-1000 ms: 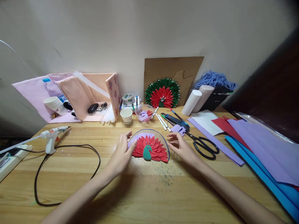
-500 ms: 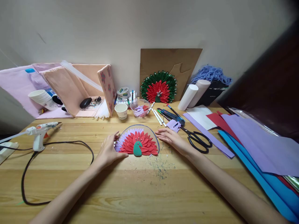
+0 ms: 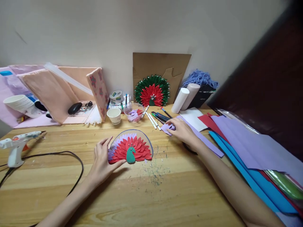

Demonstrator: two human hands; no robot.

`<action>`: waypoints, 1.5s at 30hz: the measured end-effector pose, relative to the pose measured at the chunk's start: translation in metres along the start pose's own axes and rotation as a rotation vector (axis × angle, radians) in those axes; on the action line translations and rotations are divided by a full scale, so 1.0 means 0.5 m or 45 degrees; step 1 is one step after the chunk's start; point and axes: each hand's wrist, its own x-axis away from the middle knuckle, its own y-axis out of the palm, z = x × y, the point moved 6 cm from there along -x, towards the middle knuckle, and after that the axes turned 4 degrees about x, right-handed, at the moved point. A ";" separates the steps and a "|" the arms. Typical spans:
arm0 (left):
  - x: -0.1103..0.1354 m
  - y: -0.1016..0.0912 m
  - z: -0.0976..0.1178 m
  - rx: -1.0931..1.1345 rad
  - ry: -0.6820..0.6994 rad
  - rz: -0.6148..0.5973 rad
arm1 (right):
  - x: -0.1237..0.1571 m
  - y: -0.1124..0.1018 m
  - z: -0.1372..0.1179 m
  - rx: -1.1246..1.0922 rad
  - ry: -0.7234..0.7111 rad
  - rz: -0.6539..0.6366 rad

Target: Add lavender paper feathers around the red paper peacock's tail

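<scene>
A half-round paper peacock (image 3: 132, 148) with red and lilac feathers and a green body lies flat on the wooden table (image 3: 151, 192). My left hand (image 3: 101, 160) rests at its left edge, fingers spread, thumb under the lower corner. My right hand (image 3: 182, 130) reaches to the right of it and its fingertips touch a small cut lilac paper piece (image 3: 167, 127). The hand covers most of the black scissors (image 3: 189, 148).
A glue gun (image 3: 16, 146) with black cord lies at left. At the back stand a paper cup (image 3: 114, 115), a clear bowl of paper bits (image 3: 133, 113), markers (image 3: 153, 119), a finished green-red peacock (image 3: 151, 90) against cardboard, and white rolls (image 3: 181, 100). Coloured paper sheets (image 3: 248, 142) cover the right.
My right hand left the peacock's right edge and moved right and back onto the lilac paper piece. The view swung right. My left hand stays at the peacock's left edge.
</scene>
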 end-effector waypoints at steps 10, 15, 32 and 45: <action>0.017 0.021 0.127 0.145 0.407 0.045 | 0.001 0.033 0.019 0.350 0.058 0.013; -0.008 0.079 0.208 0.375 0.381 -0.260 | 0.009 0.019 0.030 0.292 0.096 0.023; -0.123 0.275 0.247 1.459 -0.647 -0.686 | 0.159 -0.023 -0.094 -0.564 -0.151 0.241; -0.192 0.165 0.225 1.389 -0.372 -0.339 | 0.163 -0.018 0.158 0.168 0.590 -0.148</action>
